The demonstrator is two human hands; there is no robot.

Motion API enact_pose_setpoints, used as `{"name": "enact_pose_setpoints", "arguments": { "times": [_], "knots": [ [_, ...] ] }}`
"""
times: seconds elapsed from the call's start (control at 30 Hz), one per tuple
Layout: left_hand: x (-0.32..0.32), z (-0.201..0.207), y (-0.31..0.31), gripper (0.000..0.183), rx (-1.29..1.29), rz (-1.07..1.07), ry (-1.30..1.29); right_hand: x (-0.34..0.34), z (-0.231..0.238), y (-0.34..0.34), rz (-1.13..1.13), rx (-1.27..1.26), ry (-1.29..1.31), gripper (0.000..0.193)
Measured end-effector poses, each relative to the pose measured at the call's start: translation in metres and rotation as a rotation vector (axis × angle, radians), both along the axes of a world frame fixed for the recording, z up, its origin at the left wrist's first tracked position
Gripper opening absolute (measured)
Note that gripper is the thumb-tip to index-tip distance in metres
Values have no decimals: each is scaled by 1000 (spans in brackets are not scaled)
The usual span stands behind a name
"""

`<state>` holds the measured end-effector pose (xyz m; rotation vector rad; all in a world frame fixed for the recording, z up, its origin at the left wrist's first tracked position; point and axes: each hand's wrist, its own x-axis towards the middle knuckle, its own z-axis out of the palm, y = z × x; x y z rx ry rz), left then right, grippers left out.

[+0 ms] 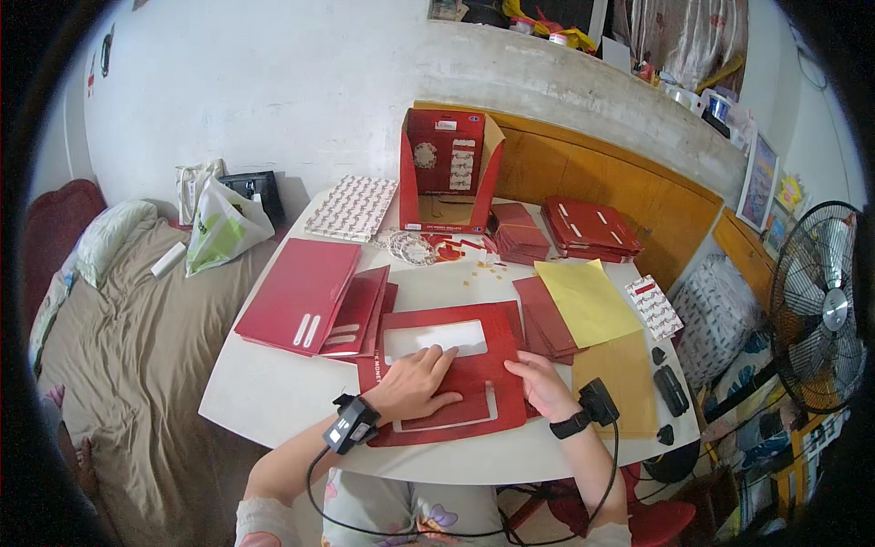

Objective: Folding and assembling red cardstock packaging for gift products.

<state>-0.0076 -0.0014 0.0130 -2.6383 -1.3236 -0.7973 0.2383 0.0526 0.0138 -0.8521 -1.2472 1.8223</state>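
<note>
A red cardboard sheet with two window cutouts [509,333] lies flat at the near middle of the white table. My left hand [417,381] rests open on it, fingers stretched between the two windows. At the sheet's right edge, my right hand [543,387] is closed on the card, with its lower fingers curled under the palm. Left of the sheet are large red folded cards [303,283] and smaller red cards [358,314] that overlap in a stack. Just beyond my right hand, dark red cards [538,310] lie partly under a yellow sheet [591,304].
An open red display box [448,214] stands at the back, near a patterned white sheet [351,208], a white coil [410,248] and red stacks [592,228]. A tan sheet [620,387] and a black case [671,390] lie right. A fan [825,310] stands beside the table.
</note>
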Motion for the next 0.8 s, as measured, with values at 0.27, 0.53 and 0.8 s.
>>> {"name": "enact_pose_setpoints", "arguments": {
  "times": [0.27,0.53,0.8],
  "knots": [
    [5,3,0,72,137,-8,88,-4,-6,-3,-44,109,-96,31],
    [7,-2,1,67,212,84,255,-8,-10,-3,-152,123,-117,37],
    [10,-8,3,61,191,80,294,-20,15,-19,-71,1568,-966,46]
  ]
}}
